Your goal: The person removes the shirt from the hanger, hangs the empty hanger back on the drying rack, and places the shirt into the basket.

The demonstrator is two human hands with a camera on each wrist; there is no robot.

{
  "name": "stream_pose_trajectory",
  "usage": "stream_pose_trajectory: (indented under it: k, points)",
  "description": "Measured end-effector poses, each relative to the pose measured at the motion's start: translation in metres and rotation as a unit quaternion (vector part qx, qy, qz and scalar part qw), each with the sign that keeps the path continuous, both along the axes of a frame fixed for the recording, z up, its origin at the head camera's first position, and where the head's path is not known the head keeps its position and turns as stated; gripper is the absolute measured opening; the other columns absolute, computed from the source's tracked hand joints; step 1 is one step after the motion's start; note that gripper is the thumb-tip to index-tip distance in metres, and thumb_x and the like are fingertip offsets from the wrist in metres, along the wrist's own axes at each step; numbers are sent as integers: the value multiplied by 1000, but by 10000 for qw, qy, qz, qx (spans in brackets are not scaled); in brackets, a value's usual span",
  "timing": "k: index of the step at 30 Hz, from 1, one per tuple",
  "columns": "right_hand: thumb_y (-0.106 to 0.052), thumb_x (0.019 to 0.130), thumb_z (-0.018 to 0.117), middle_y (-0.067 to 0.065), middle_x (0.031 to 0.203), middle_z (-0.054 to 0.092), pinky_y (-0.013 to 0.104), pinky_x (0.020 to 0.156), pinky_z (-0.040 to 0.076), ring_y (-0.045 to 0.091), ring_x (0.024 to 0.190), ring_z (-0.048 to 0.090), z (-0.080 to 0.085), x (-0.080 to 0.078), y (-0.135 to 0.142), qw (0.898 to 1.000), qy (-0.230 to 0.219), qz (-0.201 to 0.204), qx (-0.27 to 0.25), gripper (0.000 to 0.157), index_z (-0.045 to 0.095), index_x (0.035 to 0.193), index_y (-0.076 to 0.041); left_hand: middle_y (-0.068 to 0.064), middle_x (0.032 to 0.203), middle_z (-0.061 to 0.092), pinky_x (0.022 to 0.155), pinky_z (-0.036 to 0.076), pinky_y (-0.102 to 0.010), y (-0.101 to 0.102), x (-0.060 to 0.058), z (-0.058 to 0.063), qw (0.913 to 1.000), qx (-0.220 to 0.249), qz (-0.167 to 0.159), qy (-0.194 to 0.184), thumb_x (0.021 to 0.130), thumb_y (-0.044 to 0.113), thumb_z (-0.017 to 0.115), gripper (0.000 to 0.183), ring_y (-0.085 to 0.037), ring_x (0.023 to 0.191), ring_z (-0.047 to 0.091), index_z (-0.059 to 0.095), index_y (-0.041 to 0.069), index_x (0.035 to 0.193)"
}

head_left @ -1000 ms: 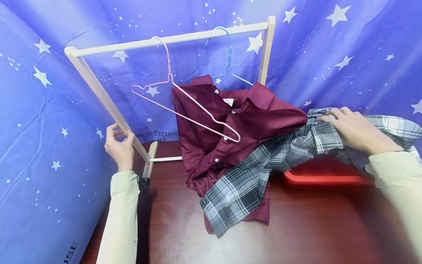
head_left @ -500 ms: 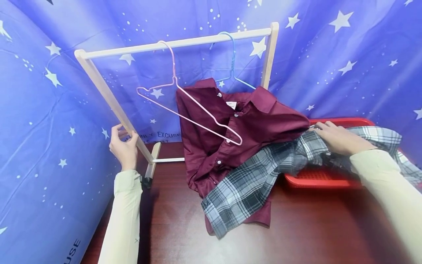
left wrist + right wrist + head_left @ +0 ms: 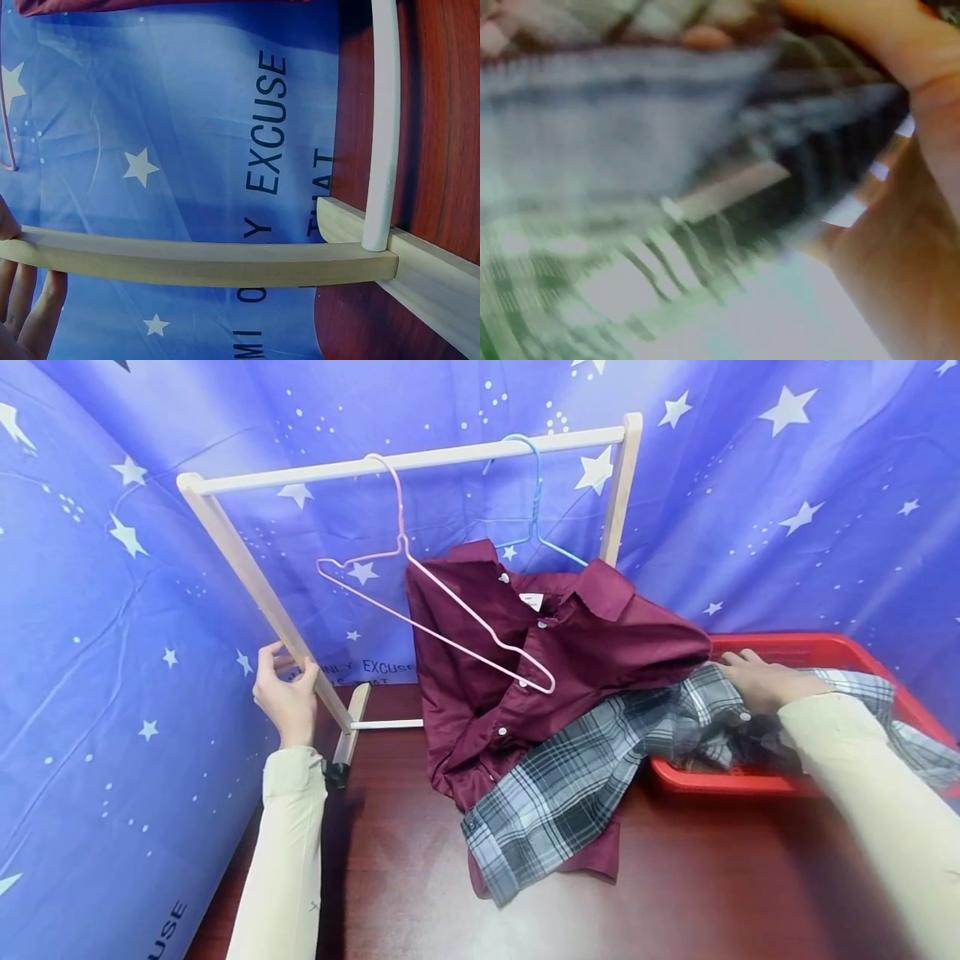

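My left hand (image 3: 287,697) pinches the left post of a small wooden clothes rack (image 3: 412,462). In the left wrist view, thumb and fingers lie on opposite sides of that post (image 3: 187,262). On the right, a grey and black plaid shirt (image 3: 555,802) is gripped by my right hand (image 3: 765,681), low over a red plastic basket (image 3: 727,783). One plaid sleeve stretches left across a maroon shirt (image 3: 465,693), which hangs from a blue wire hanger (image 3: 537,493) on the rail. Blurred plaid cloth (image 3: 615,127) fills much of the right wrist view.
A bare pink wire hanger (image 3: 400,510) hangs left of the maroon shirt, its right arm overlapping the front. The rack's foot (image 3: 351,727) stands on a dark reddish table (image 3: 420,877). Blue star-patterned curtain (image 3: 135,635) encloses the back and left.
My right hand has moved down and left with the plaid shirt into the basket area, and more of the basket shows. The left hand keeps its hold on the post.
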State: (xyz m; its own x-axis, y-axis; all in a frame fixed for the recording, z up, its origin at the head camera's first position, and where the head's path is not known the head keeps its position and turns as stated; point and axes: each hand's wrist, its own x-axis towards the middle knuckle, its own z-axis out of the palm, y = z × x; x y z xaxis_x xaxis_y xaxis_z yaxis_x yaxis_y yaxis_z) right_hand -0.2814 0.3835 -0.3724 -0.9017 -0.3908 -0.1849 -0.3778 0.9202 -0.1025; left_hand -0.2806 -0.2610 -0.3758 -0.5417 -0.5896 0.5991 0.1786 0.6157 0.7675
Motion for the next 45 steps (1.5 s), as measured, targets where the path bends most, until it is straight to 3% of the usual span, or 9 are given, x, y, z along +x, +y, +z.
stream_pose_trajectory:
  k: [6,9,13,17,21,28,34,38,45]
  points:
    - [-6,47,91,30,118,49,60,75,52,49,108,44,22,9,-5,9981,448,398,157,97,50,133,7,-9,94,71,67,48,-6,-1,-1,1,9999,88,-28,60,81,11,70,33,-6,85,63,66,6,113]
    - [2,49,86,30,121,47,54,66,54,49,109,43,35,14,-10,9980,525,297,194,94,50,135,7,-9,95,71,67,49,-6,-1,-1,1,9999,121,-32,59,81,11,70,33,-4,85,63,66,6,114]
    - [-2,57,85,28,124,49,56,63,54,48,110,45,49,27,-20,9935,998,494,231,81,55,132,2,-10,96,71,67,49,-6,1,0,1,9999,121,-44,53,81,12,70,33,-4,85,63,67,7,114]
    - [-10,61,89,25,123,54,61,73,53,46,110,50,57,44,-35,9852,1484,844,157,77,57,130,-1,-10,96,71,67,50,-7,0,0,1,9999,132,-2,26,80,12,70,33,-3,83,63,67,8,113]
    - [-19,67,88,26,126,54,64,81,51,45,113,52,63,61,-56,9812,1736,821,193,77,54,134,0,-9,95,72,79,53,-20,-2,0,2,9999,58,107,10,80,13,71,34,-7,83,64,67,9,113]
    - [-25,71,86,25,114,57,63,75,52,45,102,57,60,104,-87,9806,1881,411,361,64,60,122,3,-11,96,74,96,45,-40,-1,0,1,10000,1,9,0,80,15,72,34,-21,86,68,67,8,113]
    - [-24,67,88,15,98,60,52,64,55,35,87,61,53,133,-120,9613,2649,755,78,51,65,107,-3,-10,97,74,96,45,-40,0,0,2,10000,-1,-21,8,80,15,71,34,-18,85,67,67,8,113]
    - [-25,66,89,17,106,62,51,71,56,35,93,61,43,139,-144,9466,2983,1220,-61,59,64,113,-1,-11,97,74,95,43,-40,-1,0,2,10000,-51,14,-32,80,15,71,35,-22,87,68,67,9,114]
    - [-38,66,88,20,125,60,52,91,52,37,112,59,21,139,-181,9422,2809,1820,-148,81,57,130,0,-11,96,75,95,43,-41,-2,1,2,9999,-118,12,-43,80,15,71,35,-28,88,69,67,10,114]
